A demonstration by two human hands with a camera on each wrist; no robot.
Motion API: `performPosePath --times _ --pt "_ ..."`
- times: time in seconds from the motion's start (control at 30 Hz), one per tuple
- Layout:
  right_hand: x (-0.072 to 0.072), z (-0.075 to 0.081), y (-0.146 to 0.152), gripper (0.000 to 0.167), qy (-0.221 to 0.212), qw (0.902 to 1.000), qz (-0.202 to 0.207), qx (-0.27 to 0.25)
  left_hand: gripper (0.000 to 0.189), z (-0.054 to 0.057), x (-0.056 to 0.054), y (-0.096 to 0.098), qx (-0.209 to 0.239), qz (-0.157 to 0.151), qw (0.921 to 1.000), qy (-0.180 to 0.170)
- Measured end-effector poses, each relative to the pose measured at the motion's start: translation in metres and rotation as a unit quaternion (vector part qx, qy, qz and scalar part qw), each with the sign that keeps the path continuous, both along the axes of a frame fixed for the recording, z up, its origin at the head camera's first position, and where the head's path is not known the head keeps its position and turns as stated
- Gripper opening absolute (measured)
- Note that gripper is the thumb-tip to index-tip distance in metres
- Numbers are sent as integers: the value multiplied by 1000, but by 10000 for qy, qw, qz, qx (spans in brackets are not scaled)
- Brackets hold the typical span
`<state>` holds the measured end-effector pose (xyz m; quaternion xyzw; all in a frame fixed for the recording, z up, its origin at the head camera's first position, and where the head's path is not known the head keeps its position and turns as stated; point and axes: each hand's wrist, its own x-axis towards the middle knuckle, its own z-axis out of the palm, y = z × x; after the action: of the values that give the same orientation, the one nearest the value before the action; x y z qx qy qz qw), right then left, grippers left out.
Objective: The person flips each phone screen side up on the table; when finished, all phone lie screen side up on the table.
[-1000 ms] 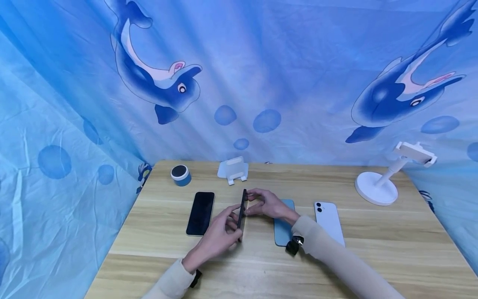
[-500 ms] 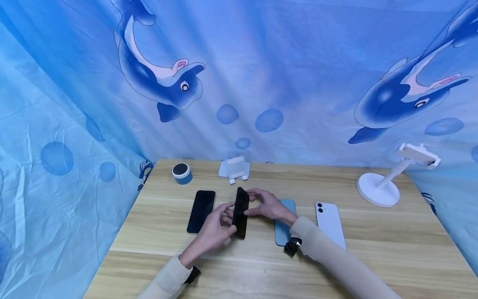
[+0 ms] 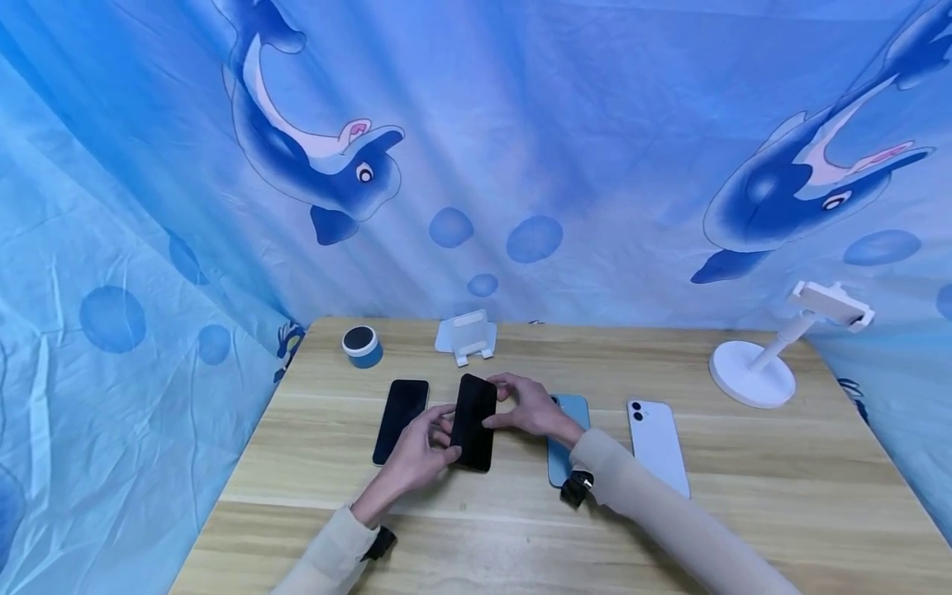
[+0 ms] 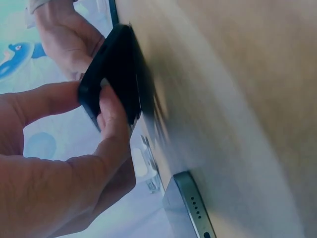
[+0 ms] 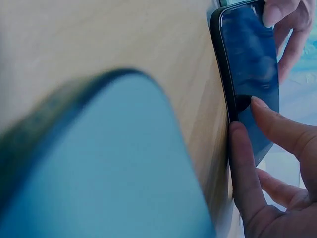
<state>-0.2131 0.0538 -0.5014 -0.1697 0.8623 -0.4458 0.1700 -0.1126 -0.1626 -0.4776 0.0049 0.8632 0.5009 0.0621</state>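
A black smartphone point(image 3: 474, 426) is tilted low over the table's middle, its dark screen up in the head view. My left hand point(image 3: 418, 453) grips its left side, with the thumb on the front near the lower corner. On the opposite side my right hand point(image 3: 530, 406) pinches the phone's edge, its thumb touching the screen point(image 5: 250, 59) in the right wrist view. Just left of the left hand lies a second dark-screened phone point(image 3: 400, 421). Under the right wrist rests a blue phone point(image 3: 571, 450), back up and partly hidden.
A white phone point(image 3: 658, 446) lies face down to the right. Along the back stand a small white folding stand point(image 3: 470, 335) and a blue-and-white round container point(image 3: 363, 347). A white phone holder on a round base point(image 3: 753, 375) stands at the back right of the wooden table point(image 3: 565, 545).
The phone between my hands has turned from edge-on to show its screen, leaning down to the left. Both hands have shifted slightly left with it.
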Motion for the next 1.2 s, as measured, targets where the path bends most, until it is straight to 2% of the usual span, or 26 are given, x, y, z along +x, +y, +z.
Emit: performPosePath --times 0.27,0.47,0.73,0.93,1.2 --pt "-1 2 -2 72 -73 9998 -96 152 65 -2 -4 -1 -194 -41 9995 -241" --pt "-3 5 -2 71 100 9996 -85 261 64 -5 -8 -2 -277 -65 9993 -230" --pt "-2 7 -1 69 75 9995 -131 271 64 -7 -12 0 -445 -194 9983 -317" --pt "-1 6 -1 69 -15 9993 -228 293 64 -6 -13 3 -751 -274 9965 -244" --pt "-2 5 0 69 -58 9991 -290 306 61 -2 -13 5 -890 -298 9955 -146"
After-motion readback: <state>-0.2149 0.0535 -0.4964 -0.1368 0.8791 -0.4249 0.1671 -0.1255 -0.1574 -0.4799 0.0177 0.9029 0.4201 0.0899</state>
